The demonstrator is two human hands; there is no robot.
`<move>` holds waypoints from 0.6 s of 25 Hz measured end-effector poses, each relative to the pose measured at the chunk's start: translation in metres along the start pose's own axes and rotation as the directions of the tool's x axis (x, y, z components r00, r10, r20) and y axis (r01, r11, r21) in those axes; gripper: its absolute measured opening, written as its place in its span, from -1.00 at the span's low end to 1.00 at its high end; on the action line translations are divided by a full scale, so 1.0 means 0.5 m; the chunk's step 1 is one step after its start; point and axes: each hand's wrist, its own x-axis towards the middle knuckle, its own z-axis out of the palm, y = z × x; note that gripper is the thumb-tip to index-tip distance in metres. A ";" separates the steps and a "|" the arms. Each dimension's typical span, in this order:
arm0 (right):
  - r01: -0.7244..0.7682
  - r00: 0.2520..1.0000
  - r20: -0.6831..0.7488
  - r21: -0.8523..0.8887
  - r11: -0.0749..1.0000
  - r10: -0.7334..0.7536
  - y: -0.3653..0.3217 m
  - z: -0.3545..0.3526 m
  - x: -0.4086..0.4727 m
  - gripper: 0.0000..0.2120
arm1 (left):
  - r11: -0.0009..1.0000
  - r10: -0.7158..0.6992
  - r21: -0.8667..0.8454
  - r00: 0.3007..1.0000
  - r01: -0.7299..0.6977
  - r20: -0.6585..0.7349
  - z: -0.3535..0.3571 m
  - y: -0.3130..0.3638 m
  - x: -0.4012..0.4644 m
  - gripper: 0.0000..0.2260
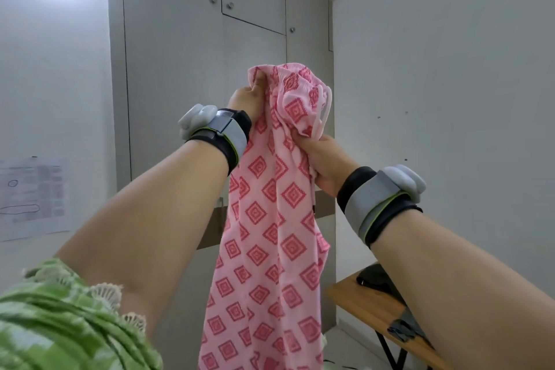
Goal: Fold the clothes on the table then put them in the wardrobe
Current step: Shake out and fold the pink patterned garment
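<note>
Both arms are stretched up and forward, and they hold a pair of pink pants (270,204) high in the air. The pants are light pink with red diamond shapes all over. They have a stretchy, gathered waist at the top, and a pale drawstring (326,112) loops down from it on the right side.

The left hand (246,99) grips the top edge of the waist — its fingers are curled tight into the cloth. The right hand (321,165) is a bit lower and also grasps the pants, with a bunch of the waist cloth squeezed in its fingers. The rest of the pants hang straight down between the two arms, past the bottom of the picture.

Each wrist wears a black and grey band with a small white gadget on it — left wristband (217,132), right wristband (381,201). A green sleeve (60,318) with white lace trim shows at the lower left.

Behind the pants stands a tall grey wardrobe (180,69) with its doors closed and small round knobs (230,5) near the top. A sheet of paper (33,198) is stuck on the wall to the left. At the lower right is a wooden table (369,309) with black legs, and something dark lies on it.
</note>
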 end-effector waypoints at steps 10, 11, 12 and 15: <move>0.066 0.974 -0.225 0.195 0.979 -0.021 0.015 -0.040 0.033 -0.74 | 0.827 -0.223 -0.249 0.701 0.504 0.677 0.057 -0.205 -0.112 -0.53; 0.045 0.968 -0.251 0.178 0.983 0.001 0.021 -0.049 0.036 -0.70 | 0.806 -0.212 -0.257 0.665 0.533 0.716 0.065 -0.222 -0.127 -0.57; 0.029 0.962 -0.273 0.153 0.988 0.014 0.026 -0.057 0.037 -0.67 | 0.789 -0.201 -0.281 0.662 0.547 0.722 0.075 -0.234 -0.135 -0.61; 0.028 0.948 -0.318 0.072 0.997 -0.004 0.037 -0.075 0.041 -0.62 | 0.792 -0.162 -0.387 0.774 0.472 0.613 0.107 -0.242 -0.153 -0.65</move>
